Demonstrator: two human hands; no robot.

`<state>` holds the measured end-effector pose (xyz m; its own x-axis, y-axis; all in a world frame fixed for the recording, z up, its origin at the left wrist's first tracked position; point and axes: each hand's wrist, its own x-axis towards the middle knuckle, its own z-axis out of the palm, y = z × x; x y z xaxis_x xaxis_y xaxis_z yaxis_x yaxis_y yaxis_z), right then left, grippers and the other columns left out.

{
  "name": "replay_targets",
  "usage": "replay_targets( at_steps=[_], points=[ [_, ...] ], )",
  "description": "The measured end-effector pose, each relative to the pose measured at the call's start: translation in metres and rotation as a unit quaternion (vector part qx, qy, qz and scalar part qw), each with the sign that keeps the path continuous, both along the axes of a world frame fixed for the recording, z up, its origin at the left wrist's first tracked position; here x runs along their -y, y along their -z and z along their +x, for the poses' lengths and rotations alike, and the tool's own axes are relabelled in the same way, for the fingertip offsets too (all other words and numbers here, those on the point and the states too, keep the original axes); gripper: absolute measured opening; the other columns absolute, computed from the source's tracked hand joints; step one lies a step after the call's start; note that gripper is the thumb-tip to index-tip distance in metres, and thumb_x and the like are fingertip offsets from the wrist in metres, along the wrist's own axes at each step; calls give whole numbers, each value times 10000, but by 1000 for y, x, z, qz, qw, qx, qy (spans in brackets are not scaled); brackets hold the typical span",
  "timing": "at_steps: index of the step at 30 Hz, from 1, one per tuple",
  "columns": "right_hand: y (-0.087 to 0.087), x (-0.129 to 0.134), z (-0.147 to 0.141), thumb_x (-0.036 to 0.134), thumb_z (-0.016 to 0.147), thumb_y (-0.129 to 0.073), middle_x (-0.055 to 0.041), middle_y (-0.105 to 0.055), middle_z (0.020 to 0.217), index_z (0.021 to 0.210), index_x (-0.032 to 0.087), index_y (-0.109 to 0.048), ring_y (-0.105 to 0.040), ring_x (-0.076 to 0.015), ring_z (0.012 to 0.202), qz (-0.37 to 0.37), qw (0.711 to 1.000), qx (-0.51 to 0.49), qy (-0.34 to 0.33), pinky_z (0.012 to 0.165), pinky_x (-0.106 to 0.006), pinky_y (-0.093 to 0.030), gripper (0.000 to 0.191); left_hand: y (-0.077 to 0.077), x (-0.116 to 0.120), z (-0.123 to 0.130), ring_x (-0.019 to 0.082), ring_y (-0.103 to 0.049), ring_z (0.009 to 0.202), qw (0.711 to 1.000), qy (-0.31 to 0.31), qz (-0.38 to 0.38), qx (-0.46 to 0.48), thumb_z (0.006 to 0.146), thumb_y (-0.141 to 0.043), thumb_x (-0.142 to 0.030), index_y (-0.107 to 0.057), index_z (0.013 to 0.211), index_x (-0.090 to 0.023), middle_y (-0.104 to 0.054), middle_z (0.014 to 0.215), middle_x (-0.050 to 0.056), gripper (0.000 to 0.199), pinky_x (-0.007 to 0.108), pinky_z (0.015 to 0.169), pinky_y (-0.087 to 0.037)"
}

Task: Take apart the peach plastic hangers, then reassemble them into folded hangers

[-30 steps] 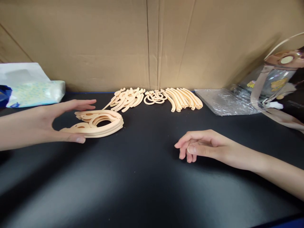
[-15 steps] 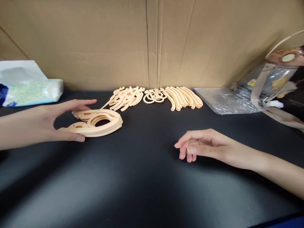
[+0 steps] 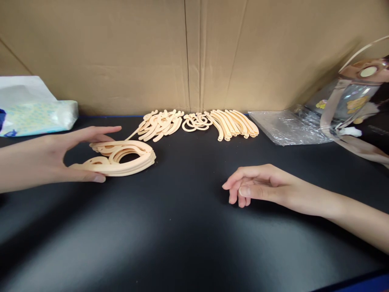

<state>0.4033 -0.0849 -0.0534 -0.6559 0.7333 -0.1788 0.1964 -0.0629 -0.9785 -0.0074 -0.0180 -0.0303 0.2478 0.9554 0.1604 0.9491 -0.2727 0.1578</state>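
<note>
On the left of the black table lies a stack of cream curved plastic pieces [image 3: 133, 164] with a round opening through it. My left hand [image 3: 60, 156] grips the stack's left end, thumb along the near side and fingers at the far side; the index finger stretches out above, and the stack partly hides the other fingers. My right hand [image 3: 255, 186] rests over the table at the right, loosely curled with the fingers a little apart. It holds nothing.
Along the cardboard wall [image 3: 121, 52] lie a pile of cream curved strips [image 3: 162, 125], some cream hook-shaped pieces [image 3: 197, 121] and a row of long cream strips [image 3: 234, 123]. A tissue pack [image 3: 39, 115] stands left; a clear plastic bag [image 3: 285, 127] and a strapped bottle [image 3: 346, 99] are right.
The whole view has shifted very slightly. Both hands and the stack hold the same places relative to the table, as far as I can see.
</note>
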Motion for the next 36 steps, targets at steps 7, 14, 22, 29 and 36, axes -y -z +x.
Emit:
replay_targets(
  at_steps=[7,14,22,29,36],
  points=[
    [1,0,0,347,979,-572,-56,-720,966,1136,160,-660,-650,-117,821,-2,1000,-5,-5,790,-264,-524,260,-4,0,-5,295,-592,1180,998,61,-29,1,620,-411,-972,-393,1488,-247,-660,1272,39,1130,419,1070,-375],
    [1,0,1,325,987,-565,-47,-719,963,1142,157,-658,-646,-98,817,-5,1000,-9,-8,793,-235,-523,247,-5,0,-5,312,-560,1231,996,75,-37,15,614,-474,-951,-408,1477,-244,-654,1271,32,1117,490,1113,-337],
    [2,-1,1,319,987,-571,-30,-722,962,1142,168,-663,-645,-77,820,-7,1000,-16,-9,792,-201,-518,235,-7,-1,-3,286,-589,1178,995,69,-53,53,558,-587,-918,-445,1454,-285,-686,1192,-8,1106,494,1123,-336],
    [2,0,2,312,989,-567,-29,-722,966,1140,171,-665,-644,-76,824,-8,1000,-15,-10,795,-199,-517,229,-5,-2,-7,265,-591,1177,994,72,-62,45,577,-579,-913,-408,1474,-310,-678,1219,-20,1094,453,1092,-375],
    [0,0,1,297,989,-565,-32,-720,959,1134,166,-667,-645,-79,815,-5,1000,-13,-9,786,-202,-518,220,-6,0,0,237,-596,1188,994,75,-59,53,573,-566,-922,-415,1466,-316,-680,1225,-39,1090,417,1115,-355]
  ],
)
